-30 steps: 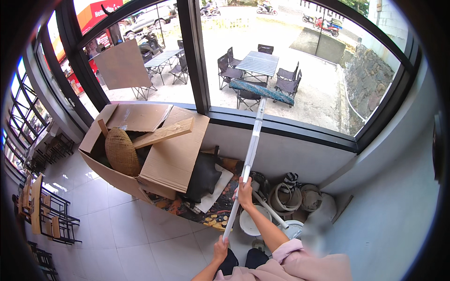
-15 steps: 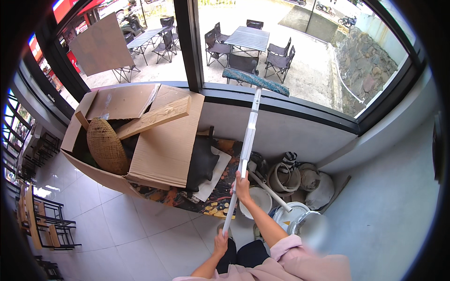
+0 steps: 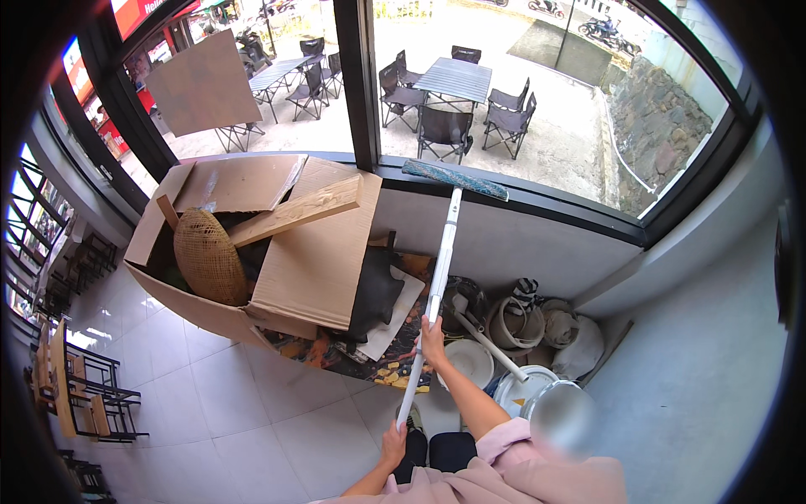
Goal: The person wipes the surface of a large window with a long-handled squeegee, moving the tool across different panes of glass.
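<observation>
White, slim and straight, the long pole [image 3: 447, 252] carries a blue-green, fuzzy, bar-shaped head [image 3: 454, 180] at its far end, by the black lower window frame [image 3: 562, 215]; whether they touch I cannot tell. The left hand [image 3: 394, 445] is closed around the near end, the right hand [image 3: 431, 343] around the shaft farther up. For good control, a wide grip like this seems best: right hand guiding, left hand steering, pressure light, since a long pole likely magnifies small wrist movements. The pole's long axis runs from near to far, leaning slightly right; the head lies crosswise, its right end nearer than its left. To the left sits an open brown cardboard box [image 3: 317, 252]; to the right, a round white bucket [image 3: 478, 359] is near the right forearm.
</observation>
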`<state>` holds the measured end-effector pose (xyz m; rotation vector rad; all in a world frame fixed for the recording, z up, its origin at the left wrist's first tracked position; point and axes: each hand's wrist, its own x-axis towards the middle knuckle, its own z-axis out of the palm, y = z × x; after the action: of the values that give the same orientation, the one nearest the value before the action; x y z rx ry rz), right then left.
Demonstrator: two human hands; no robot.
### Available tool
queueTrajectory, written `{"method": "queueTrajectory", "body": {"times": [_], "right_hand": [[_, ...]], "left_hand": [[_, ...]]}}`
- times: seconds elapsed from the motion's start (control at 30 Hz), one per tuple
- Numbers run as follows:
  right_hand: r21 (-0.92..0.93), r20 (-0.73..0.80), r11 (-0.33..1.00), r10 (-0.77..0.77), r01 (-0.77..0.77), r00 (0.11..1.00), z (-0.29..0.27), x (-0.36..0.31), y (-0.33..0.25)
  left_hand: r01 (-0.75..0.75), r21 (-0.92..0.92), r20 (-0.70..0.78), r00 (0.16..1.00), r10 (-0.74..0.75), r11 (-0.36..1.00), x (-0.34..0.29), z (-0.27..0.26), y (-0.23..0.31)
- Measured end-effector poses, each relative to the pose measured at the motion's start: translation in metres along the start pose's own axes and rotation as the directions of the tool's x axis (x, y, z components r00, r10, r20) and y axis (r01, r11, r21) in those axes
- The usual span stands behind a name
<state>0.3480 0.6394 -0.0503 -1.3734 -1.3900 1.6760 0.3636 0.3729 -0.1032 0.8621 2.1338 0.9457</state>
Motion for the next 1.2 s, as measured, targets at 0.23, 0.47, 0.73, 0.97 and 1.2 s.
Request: {"method": "queueTrajectory", "body": {"times": [0.23, 0.47, 0.73, 0.97, 1.2], "right_hand": [[0.045, 0.016, 0.993, -0.113, 0.112, 0.993, -0.023, -0.022, -0.029], [0.085, -0.119, 0.939, -0.322, 0.332, 0.939, -0.095, -0.034, -0.104], [0.142, -0.251, 0.845, -0.473, 0.516, 0.844, -0.214, -0.029, -0.209], [0.145, -0.302, 0.812, -0.508, 0.566, 0.807, -0.291, -0.048, -0.271], [0.084, -0.273, 0.79, -0.568, 0.607, 0.777, -0.351, -0.034, -0.291]], "left_hand": [[-0.08, 0.024, -0.011, 0.997, 0.081, 0.996, -0.005, -0.003, 0.01], [-0.344, -0.014, 0.045, 0.938, 0.344, 0.939, 0.034, 0.011, 0.063], [-0.548, -0.205, 0.083, 0.816, 0.572, 0.811, 0.071, 0.046, 0.204], [-0.433, -0.595, 0.178, 0.751, 0.636, 0.677, 0.085, 0.095, 0.32], [-0.31, -0.653, 0.244, 0.777, 0.58, 0.691, 0.08, 0.145, 0.387]]}}
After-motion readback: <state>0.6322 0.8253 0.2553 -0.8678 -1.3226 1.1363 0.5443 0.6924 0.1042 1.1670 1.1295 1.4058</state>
